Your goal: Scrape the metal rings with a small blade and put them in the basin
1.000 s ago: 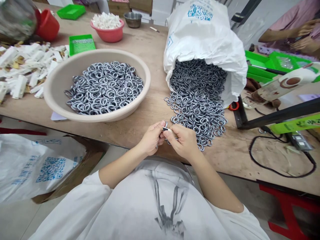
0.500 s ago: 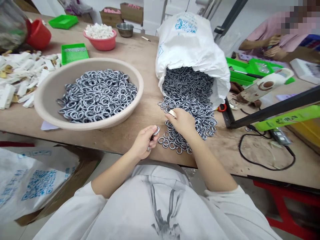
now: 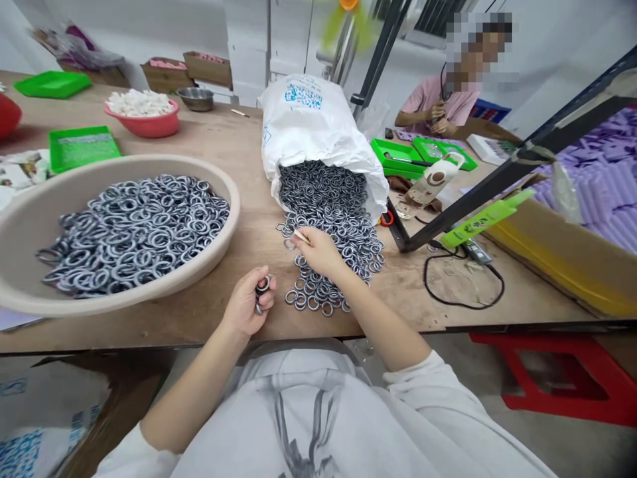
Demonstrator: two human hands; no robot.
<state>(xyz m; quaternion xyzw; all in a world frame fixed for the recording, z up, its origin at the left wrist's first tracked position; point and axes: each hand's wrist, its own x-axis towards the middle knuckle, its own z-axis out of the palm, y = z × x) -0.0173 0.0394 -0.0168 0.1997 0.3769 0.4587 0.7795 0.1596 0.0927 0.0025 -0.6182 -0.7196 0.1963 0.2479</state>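
My left hand (image 3: 249,302) is curled round a few grey rings (image 3: 263,285) just above the table, left of the loose pile. In my right hand (image 3: 318,252) is a short, pale stick-like tool (image 3: 301,236); its far end is hard to make out. A single ring (image 3: 289,244) shows close to my right fingertips; I cannot tell whether they touch it. Beneath and beyond that hand lies a heap of grey rings (image 3: 355,249), spilling from the mouth of a white sack (image 3: 318,126). To the left, a large beige basin (image 3: 219,265) holds many more rings.
Behind the basin are a green tray (image 3: 82,149), a red bowl (image 3: 144,126) of white pieces and a metal bowl (image 3: 196,99). A black metal frame (image 3: 468,192), a cable (image 3: 460,304) and a patterned bottle (image 3: 430,182) stand to the right. A co-worker (image 3: 438,109) sits farther back.
The view has turned to the right, so the basin and sack sit farther left and a box of purple pieces appears. Both hands keep their hold, the right one still at the pile.
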